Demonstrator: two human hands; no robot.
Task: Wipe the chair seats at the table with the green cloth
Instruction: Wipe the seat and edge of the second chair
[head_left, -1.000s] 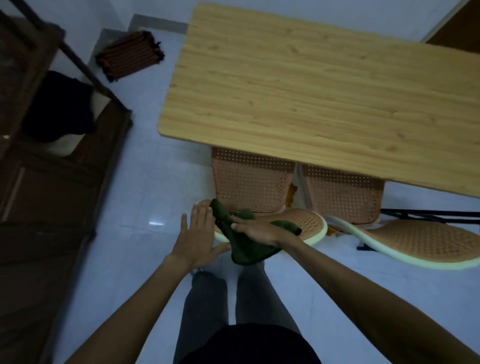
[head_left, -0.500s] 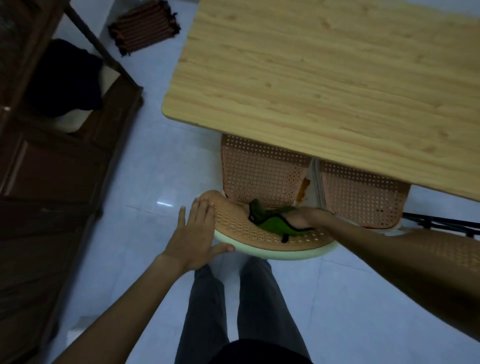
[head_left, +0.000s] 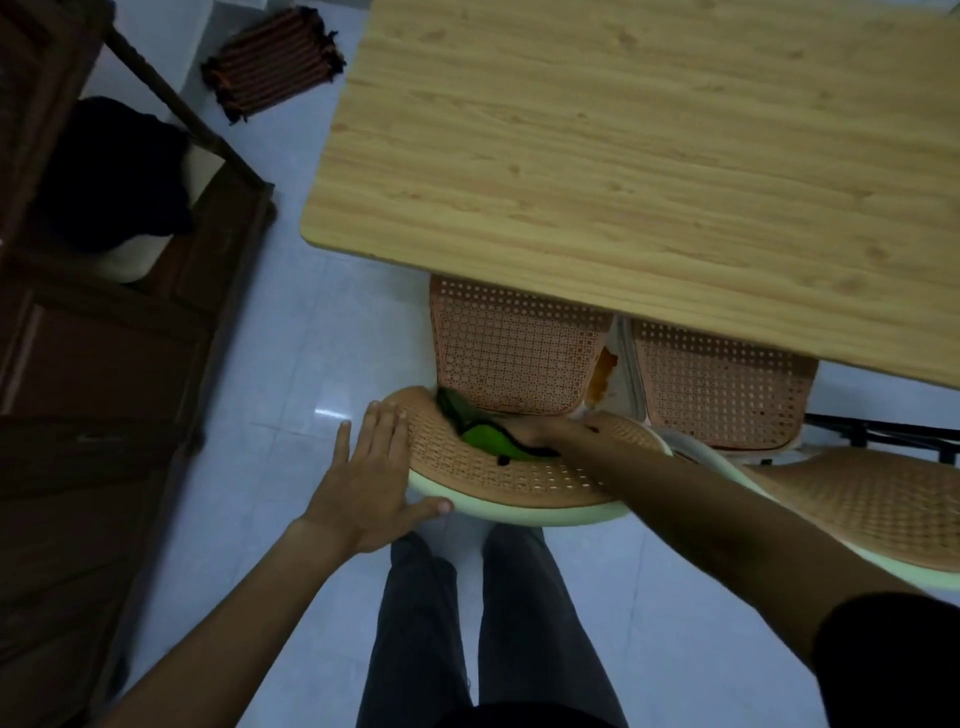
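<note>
Green cloth (head_left: 488, 441) bunched low on the backrest of our left chair (head_left: 498, 475), just above its seat | right hand (head_left: 540, 434) presses down on it, fingers curled over the fabric | left hand (head_left: 369, 478) flat, fingers spread, thumb under the backrest's pale rim | table (head_left: 649, 156) overhangs both seats

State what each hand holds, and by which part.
Right hand presses the green cloth from above; left hand braces the chair back's left end.
</note>
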